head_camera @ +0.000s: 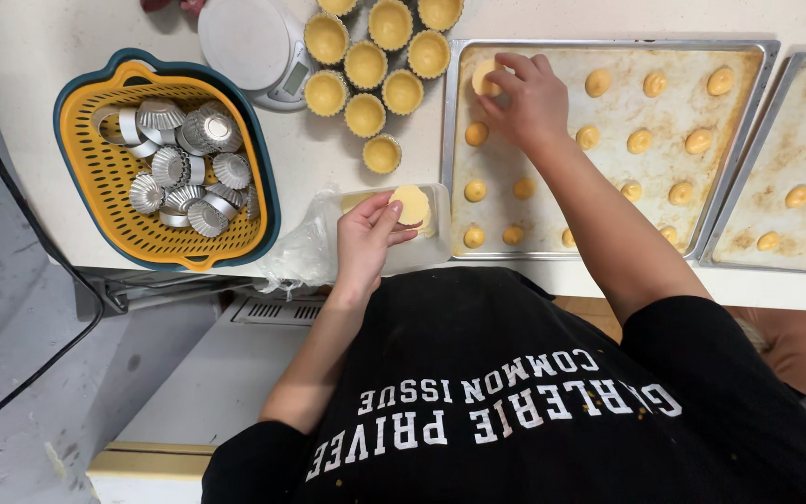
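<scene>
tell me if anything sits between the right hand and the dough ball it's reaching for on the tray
Nothing visible does. The right hand already has its fingertips on the dough ball at the baking tray's far left corner.

- Scale screen (298, 78): a small grey-green rectangle on the front edge of the round white scale (252, 45), at the top of the table, between the basket and the filled tart shells; it is tilted.
- Plastic tub (433, 224): a clear, shallow, rectangular container at the near table edge, just left of the baking tray, with pale dough in it.
- Plastic bag (298, 256): clear, crumpled film beside the tub's left end, at the table edge.
</scene>
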Available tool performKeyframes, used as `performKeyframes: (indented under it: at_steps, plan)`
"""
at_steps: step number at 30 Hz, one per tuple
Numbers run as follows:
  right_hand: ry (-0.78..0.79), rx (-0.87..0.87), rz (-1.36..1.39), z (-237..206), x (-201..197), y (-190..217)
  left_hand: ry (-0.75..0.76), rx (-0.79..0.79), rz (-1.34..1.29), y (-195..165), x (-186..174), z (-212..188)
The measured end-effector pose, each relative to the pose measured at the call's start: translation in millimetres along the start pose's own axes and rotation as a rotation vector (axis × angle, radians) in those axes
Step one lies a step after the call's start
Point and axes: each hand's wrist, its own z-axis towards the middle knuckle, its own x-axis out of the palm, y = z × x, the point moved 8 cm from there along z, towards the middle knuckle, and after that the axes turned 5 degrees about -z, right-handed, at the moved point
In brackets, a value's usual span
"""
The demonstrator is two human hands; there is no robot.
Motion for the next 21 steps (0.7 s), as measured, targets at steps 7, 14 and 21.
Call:
performKeyframes:
  at_steps: [7, 14, 21]
  plan:
    - [0.006, -0.007, -0.015, 4.1, 0.9, 3.2, 0.005, 0.01, -0.007, -1.9, -1.7, 2.6]
    - [0.019, -0.004, -0.013, 3.6, 1.3, 3.4, 0.003, 0.011, -0.009, -2.3, -2.2, 4.4]
    - [0.024, 0.014, 0.007, -1.3, 4.6, -4.1, 0.017, 0.019, -0.001, -3.5, 0.5, 5.7]
